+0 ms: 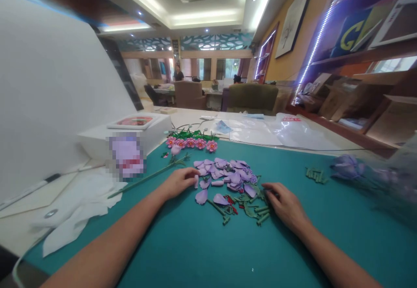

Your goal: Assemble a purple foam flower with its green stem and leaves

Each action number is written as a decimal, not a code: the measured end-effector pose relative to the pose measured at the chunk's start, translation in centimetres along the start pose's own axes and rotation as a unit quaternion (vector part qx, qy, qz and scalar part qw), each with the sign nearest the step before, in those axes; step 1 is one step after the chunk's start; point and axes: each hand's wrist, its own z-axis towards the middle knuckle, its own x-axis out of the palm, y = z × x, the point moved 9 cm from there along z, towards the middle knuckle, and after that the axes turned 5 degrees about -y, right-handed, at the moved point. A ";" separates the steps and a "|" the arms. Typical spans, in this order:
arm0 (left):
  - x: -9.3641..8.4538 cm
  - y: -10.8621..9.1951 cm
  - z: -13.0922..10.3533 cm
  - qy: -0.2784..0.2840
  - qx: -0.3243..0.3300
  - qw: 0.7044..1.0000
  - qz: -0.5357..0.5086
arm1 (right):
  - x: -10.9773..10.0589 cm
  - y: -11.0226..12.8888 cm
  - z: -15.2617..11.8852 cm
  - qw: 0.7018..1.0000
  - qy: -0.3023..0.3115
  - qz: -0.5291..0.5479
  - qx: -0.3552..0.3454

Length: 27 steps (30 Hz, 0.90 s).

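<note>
At the left edge of a pile of light purple plastic petals (213, 168), my left hand (179, 183) is closed, its thumb and fingers on a small purple piece (196, 182). On the other side of the pile, my right hand (286, 203) has its fingers slightly apart beside the green stem pieces (263, 213), with nothing visible in it. Small red pieces (230, 200) and green leaf parts (250, 210) lie between the hands. Closer to me are a loose petal (201, 197) and a green stick (216, 207).
A green mat (202, 253) covers the table. Behind the pile are pink flowers (195, 144) and a long-stemmed purple flower (176, 150). To the left are white tissue (78, 205) and a white box (153, 134); to the right, green pieces (316, 175) and blurred purple flowers (348, 166).
</note>
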 end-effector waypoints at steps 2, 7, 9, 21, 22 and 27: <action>0.0 -0.2 0.0 0.005 0.001 1.000 -0.003 | 0.0 -0.2 0.0 1.000 0.000 0.004 0.002; -0.4 -0.6 -0.2 0.001 -0.006 1.000 0.016 | -0.1 -0.4 0.0 1.000 -0.004 0.011 0.000; -0.6 -0.5 -0.3 -0.010 -0.012 1.000 0.018 | -0.1 -0.6 0.0 1.000 -0.007 0.010 0.002; -0.5 0.2 0.2 -0.017 0.007 1.000 -0.021 | -2.5 11.9 -1.1 0.991 0.024 0.050 -0.118; -0.6 0.2 0.2 -0.016 0.009 1.000 -0.020 | -2.4 15.4 -2.0 0.982 0.060 0.064 -0.166; -0.6 -0.2 0.1 -0.014 0.022 1.000 -0.003 | -4.0 28.6 -6.1 0.921 0.089 0.082 -0.370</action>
